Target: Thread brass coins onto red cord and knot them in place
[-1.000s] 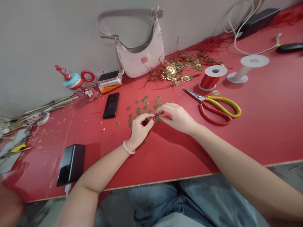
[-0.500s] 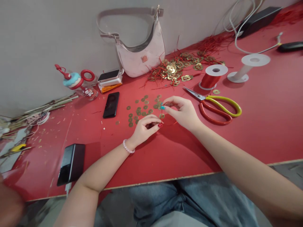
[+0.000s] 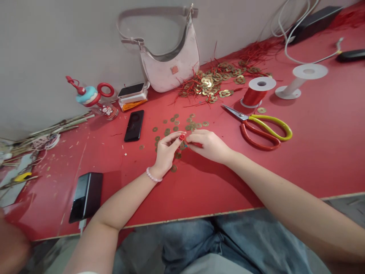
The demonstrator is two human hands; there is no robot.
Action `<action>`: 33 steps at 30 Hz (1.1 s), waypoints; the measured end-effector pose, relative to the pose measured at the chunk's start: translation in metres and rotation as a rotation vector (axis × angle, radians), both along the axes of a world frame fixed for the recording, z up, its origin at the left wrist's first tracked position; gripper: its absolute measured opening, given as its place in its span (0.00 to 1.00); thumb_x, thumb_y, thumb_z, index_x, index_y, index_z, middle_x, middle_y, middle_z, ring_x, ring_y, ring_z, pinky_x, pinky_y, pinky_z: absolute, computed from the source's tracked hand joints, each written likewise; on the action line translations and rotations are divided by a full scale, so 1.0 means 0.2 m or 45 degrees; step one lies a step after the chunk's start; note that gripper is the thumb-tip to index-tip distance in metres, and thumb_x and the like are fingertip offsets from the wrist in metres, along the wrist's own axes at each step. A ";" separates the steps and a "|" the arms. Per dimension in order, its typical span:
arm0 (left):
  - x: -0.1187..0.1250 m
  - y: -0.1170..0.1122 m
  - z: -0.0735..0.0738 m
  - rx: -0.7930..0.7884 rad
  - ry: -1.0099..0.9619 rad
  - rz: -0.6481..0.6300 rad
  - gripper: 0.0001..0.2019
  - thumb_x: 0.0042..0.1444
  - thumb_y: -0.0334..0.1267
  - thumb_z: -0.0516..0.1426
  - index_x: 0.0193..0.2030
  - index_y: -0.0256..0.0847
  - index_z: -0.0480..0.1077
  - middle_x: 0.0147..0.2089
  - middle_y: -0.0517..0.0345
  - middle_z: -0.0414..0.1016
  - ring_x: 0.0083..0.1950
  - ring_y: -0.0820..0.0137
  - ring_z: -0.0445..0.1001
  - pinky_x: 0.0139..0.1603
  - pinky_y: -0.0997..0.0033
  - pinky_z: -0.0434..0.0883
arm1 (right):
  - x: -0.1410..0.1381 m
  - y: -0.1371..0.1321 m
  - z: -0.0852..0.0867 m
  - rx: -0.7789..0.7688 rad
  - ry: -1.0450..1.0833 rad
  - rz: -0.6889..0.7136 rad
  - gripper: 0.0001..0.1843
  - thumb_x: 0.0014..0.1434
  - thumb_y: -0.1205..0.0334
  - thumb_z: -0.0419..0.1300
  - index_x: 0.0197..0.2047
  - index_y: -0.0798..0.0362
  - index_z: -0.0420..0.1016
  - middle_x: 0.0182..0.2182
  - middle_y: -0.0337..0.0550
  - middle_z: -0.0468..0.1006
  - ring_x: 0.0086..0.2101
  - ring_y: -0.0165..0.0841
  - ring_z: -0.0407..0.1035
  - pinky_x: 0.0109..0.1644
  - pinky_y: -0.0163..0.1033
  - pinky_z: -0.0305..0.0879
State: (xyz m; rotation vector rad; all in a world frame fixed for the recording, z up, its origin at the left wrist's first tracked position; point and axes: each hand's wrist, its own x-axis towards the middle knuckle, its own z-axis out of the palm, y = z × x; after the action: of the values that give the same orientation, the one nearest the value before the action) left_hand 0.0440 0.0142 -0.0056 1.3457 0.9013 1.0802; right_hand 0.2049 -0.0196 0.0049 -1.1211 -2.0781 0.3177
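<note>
My left hand (image 3: 167, 151) and my right hand (image 3: 209, 145) meet fingertip to fingertip low over the red table (image 3: 313, 152). Both pinch a thin red cord (image 3: 196, 144) between them; a brass coin seems to be on it, but it is too small to be sure. Several loose brass coins (image 3: 176, 127) lie scattered just beyond the fingers, and one coin (image 3: 173, 168) lies by my left wrist. A pink bead bracelet is on the left wrist.
Red-and-yellow scissors (image 3: 261, 127) lie right of my hands, a spool of red cord (image 3: 255, 92) and an empty white spool (image 3: 299, 80) behind them. A heap of coins tied with red cord (image 3: 216, 82) sits by a pale handbag (image 3: 171, 57). Two phones (image 3: 134, 125) (image 3: 85, 196) lie left.
My right hand, which had lifted away pulling the red cord, has come back down to the left hand. The fingertips now meet again over the coins.
</note>
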 end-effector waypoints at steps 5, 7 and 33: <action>0.00 0.03 -0.02 -0.091 0.005 0.106 0.10 0.48 0.41 0.61 0.37 0.41 0.76 0.39 0.54 0.78 0.39 0.72 0.75 0.40 0.70 0.72 | 0.00 -0.01 -0.01 0.118 0.084 0.122 0.11 0.60 0.65 0.52 0.35 0.53 0.76 0.27 0.43 0.75 0.29 0.29 0.66 0.34 0.35 0.61; 0.00 0.03 -0.02 -0.067 0.023 0.099 0.10 0.47 0.41 0.62 0.36 0.41 0.76 0.39 0.54 0.78 0.39 0.71 0.75 0.39 0.71 0.72 | 0.00 -0.01 -0.01 0.092 0.180 0.076 0.12 0.60 0.65 0.51 0.39 0.52 0.76 0.27 0.42 0.76 0.28 0.28 0.66 0.33 0.34 0.62; -0.01 0.00 0.00 0.295 0.130 0.040 0.06 0.52 0.37 0.59 0.37 0.43 0.75 0.42 0.55 0.76 0.44 0.71 0.73 0.44 0.71 0.71 | -0.04 -0.03 0.04 -0.504 0.250 0.081 0.18 0.57 0.61 0.53 0.17 0.57 0.59 0.16 0.31 0.54 0.20 0.20 0.48 0.24 0.29 0.46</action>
State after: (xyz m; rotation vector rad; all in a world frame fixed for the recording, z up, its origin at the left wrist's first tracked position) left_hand 0.0422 0.0135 -0.0055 1.5940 0.8946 1.1767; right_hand 0.1964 -0.0259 0.0128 -1.1945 -1.9251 0.8652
